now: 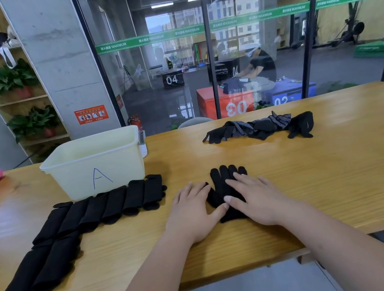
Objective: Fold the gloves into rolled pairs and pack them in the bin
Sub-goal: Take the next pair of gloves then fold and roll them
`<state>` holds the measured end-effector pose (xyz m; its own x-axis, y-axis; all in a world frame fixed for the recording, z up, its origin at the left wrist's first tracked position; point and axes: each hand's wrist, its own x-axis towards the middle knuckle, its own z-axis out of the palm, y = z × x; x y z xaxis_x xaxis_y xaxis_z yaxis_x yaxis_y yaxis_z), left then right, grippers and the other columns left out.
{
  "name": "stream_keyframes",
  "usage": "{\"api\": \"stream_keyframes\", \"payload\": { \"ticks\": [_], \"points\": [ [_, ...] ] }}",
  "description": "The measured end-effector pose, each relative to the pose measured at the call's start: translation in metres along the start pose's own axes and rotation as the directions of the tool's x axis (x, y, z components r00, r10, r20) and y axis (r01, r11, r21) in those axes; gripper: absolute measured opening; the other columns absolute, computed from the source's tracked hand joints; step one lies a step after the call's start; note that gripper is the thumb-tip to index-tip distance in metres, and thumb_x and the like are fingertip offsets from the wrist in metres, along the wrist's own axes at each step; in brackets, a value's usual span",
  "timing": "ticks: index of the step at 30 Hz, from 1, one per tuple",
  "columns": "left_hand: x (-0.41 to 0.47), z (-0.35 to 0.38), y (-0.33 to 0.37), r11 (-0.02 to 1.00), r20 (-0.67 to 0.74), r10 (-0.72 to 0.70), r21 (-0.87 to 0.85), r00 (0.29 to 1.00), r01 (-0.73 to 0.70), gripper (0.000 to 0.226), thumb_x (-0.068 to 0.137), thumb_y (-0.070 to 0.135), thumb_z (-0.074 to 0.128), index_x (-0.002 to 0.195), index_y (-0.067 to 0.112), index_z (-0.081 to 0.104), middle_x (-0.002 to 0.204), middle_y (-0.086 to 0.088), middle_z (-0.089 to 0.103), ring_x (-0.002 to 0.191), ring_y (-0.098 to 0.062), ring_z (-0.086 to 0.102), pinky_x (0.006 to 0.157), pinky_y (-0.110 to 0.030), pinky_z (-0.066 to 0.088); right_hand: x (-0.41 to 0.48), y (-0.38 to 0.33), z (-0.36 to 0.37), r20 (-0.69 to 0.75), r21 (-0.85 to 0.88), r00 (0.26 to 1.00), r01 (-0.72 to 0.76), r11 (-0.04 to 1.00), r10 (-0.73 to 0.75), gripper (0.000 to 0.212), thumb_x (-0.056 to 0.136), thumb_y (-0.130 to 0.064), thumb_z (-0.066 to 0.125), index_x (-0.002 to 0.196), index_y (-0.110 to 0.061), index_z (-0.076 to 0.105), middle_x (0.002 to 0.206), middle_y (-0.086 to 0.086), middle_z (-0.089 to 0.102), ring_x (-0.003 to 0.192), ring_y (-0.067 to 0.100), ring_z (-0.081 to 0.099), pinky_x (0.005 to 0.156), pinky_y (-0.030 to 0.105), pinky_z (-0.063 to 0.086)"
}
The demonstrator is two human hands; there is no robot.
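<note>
Looking down at a long wooden surface (330,186) by a glass wall (268,32) with a gym behind it. Left grip (191,213) and right grip (254,198) lie flat, fingers spread, pressing a black glove (225,174) near the middle. Rolled pairs (110,206) sit left, just in front of the bin (92,161) marked "A". Loose gloves (258,127) lie far right. The glass strip reads MAXIMUM.
</note>
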<state>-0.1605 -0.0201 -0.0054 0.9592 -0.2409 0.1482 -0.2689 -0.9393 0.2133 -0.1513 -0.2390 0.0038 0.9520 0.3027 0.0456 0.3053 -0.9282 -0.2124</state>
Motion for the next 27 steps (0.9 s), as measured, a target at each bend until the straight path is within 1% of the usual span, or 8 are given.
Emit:
{"api": "stream_keyframes", "payload": {
  "ticks": [4,7,9,14,17,20,23,27],
  "points": [
    [0.001,0.001,0.000,1.000,-0.006,-0.013,-0.019,1.000,0.013,0.085,0.097,0.082,0.029,0.167,0.034,0.023,0.175,0.016,0.013,0.163,-0.013,-0.001,0.132,-0.045,0.006,-0.012,0.003,0.011,-0.166,0.019,0.986,-0.004,1.000,0.007,0.071,0.105,-0.071,0.017,0.167,-0.037,0.021,0.176,-0.010,0.006,0.162,0.011,-0.003,0.132,0.043,0.004],
    [-0.006,-0.003,-0.001,0.995,-0.143,0.063,-0.065,0.988,-0.073,0.074,0.100,0.074,0.039,0.164,0.035,0.033,0.171,0.019,0.025,0.160,-0.009,0.010,0.131,-0.040,0.011,-0.018,0.004,0.009,-0.310,0.055,0.951,0.030,0.998,-0.011,0.054,0.106,-0.060,0.040,0.156,-0.039,0.046,0.170,-0.015,0.029,0.157,0.013,0.025,0.128,0.037,0.024],
    [-0.010,-0.005,0.000,0.987,-0.158,0.133,-0.074,0.978,-0.146,0.068,0.100,0.072,0.043,0.158,0.038,0.042,0.164,0.020,0.037,0.156,-0.006,0.023,0.129,-0.037,0.018,-0.021,0.004,0.007,-0.287,0.086,0.958,0.032,0.996,-0.006,0.048,0.104,-0.057,0.048,0.149,-0.041,0.054,0.164,-0.018,0.039,0.148,0.010,0.039,0.120,0.034,0.038],
    [-0.011,-0.005,0.001,0.984,-0.154,0.116,-0.114,0.981,-0.135,0.061,0.102,0.066,0.048,0.155,0.036,0.049,0.162,0.017,0.044,0.154,-0.005,0.028,0.129,-0.036,0.022,-0.024,0.003,0.006,-0.318,0.094,0.948,0.009,0.996,0.021,0.047,0.107,-0.057,0.044,0.146,-0.038,0.058,0.158,-0.015,0.047,0.150,0.011,0.034,0.123,0.033,0.032],
    [-0.014,-0.006,0.001,0.971,-0.249,0.186,-0.104,0.951,-0.217,0.047,0.100,0.061,0.056,0.141,0.038,0.063,0.148,0.023,0.055,0.144,0.000,0.038,0.123,-0.034,0.029,-0.029,0.006,0.002,-0.402,0.158,0.915,0.100,0.982,-0.028,0.028,0.104,-0.048,0.056,0.125,-0.038,0.073,0.136,-0.024,0.061,0.132,0.003,0.043,0.112,0.028,0.040],
    [-0.016,-0.006,0.001,0.958,-0.253,0.235,-0.105,0.939,-0.268,0.036,0.095,0.061,0.065,0.124,0.041,0.073,0.133,0.026,0.062,0.128,0.005,0.050,0.116,-0.031,0.038,-0.031,0.007,0.001,-0.364,0.165,0.930,0.112,0.980,-0.045,0.019,0.100,-0.048,0.062,0.111,-0.041,0.076,0.117,-0.029,0.064,0.117,0.001,0.048,0.100,0.029,0.046],
    [-0.015,-0.004,0.000,0.958,-0.233,0.193,-0.167,0.953,-0.235,0.033,0.095,0.059,0.068,0.121,0.040,0.076,0.132,0.027,0.063,0.121,0.005,0.056,0.106,-0.031,0.049,-0.030,0.005,0.002,-0.358,0.126,0.933,0.077,0.989,-0.028,0.020,0.100,-0.051,0.060,0.112,-0.043,0.074,0.119,-0.030,0.065,0.117,0.005,0.050,0.096,0.029,0.047],
    [-0.014,-0.003,0.000,0.968,-0.227,0.157,-0.158,0.961,-0.195,0.034,0.099,0.056,0.064,0.126,0.038,0.075,0.140,0.027,0.060,0.124,0.002,0.056,0.106,-0.028,0.048,-0.030,0.005,0.003,-0.375,0.094,0.925,0.099,0.991,-0.057,0.029,0.096,-0.061,0.061,0.114,-0.044,0.076,0.123,-0.034,0.063,0.119,0.000,0.045,0.096,0.025,0.046]
  ]
}}
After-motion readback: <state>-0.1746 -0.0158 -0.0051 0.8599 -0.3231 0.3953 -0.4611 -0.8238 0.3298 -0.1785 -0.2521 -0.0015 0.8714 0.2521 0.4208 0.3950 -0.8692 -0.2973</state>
